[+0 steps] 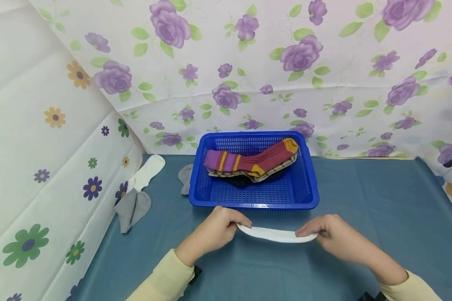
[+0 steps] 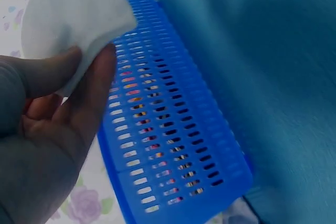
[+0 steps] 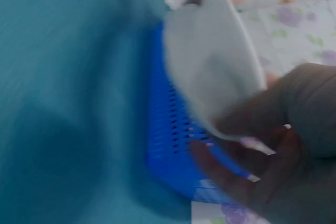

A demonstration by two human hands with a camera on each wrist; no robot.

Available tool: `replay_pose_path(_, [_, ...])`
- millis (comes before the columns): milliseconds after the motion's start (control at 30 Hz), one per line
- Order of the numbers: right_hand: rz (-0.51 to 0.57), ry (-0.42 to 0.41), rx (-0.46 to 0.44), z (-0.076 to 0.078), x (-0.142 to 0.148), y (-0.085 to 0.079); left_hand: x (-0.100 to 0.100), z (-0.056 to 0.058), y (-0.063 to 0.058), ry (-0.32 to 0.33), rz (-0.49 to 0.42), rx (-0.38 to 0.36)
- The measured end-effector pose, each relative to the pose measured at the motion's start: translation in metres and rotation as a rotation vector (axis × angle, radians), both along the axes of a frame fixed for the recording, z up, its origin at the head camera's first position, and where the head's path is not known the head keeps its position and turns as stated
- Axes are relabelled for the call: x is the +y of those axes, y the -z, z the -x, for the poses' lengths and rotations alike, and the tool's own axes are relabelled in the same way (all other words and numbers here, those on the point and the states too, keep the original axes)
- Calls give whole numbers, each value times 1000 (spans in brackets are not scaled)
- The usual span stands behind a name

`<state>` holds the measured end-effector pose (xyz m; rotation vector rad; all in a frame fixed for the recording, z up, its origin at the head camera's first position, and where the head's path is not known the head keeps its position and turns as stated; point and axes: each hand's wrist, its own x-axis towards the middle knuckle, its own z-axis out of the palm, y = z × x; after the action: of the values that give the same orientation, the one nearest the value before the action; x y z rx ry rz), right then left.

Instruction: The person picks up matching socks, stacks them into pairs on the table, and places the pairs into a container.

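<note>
the left hand (image 2: 50, 135) pinches a white cloth (image 2: 79, 14) between thumb and fingers; beyond, a blue slotted basket (image 2: 205, 109) shows coloured fabric (image 2: 138, 106) through its slots, flanked by blue-green desk (image 2: 278, 77) and floral sheeting (image 2: 86, 203).

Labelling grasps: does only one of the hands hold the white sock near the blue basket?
No, the left hand and right hand each pinch an end of the white sock.

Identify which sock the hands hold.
White fabric sock, between left hand and right hand; other socks lie in or left of the blue plastic basket.
</note>
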<state>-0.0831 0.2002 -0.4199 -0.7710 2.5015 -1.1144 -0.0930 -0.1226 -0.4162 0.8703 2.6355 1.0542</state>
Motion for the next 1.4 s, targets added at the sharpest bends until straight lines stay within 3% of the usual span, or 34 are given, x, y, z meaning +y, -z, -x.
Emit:
replay_pose_path(200, [-84, 21, 503, -1, -5, 25, 1, -3, 12, 34, 239, 444])
replay_pose_path(300, [-133, 20, 618, -1, -4, 43, 4, -5, 21, 85, 322, 540])
replay_pose_path(367, [-161, 15, 597, -4, -4, 55, 5, -7, 25, 109, 381, 519])
replay_pose_path(467, [-213, 46, 502, -8, -7, 66, 5, -9, 29, 102, 482, 394])
replay_pose_path(567, [-250, 126, 405, -8, -12, 66, 2, -10, 26, 40, 581, 284])
replay_pose_path(667, [-286, 230, 321, -6, -18, 65, 0, -10, 24, -63, 650, 267])
replay_pose_path(733, [-304, 292, 261, -5, -22, 66, 0, -10, 25, -132, 646, 263])
replay_pose_path(833, [-360, 354, 195, -3, -29, 68, 2, -8, 32, -190, 574, 190])
replay_pose_path(1033, [-460, 377, 99, -4, -40, 72, 8, -6, 49, -181, 480, 47])
replay_pose_path(1200, [-410, 342, 82, -4, -39, 71, 15, -6, 55, -153, 437, 63])
replay_pose_path(1400, [-397, 379, 152, -2, -28, 67, 18, -5, 53, -171, 461, 80])
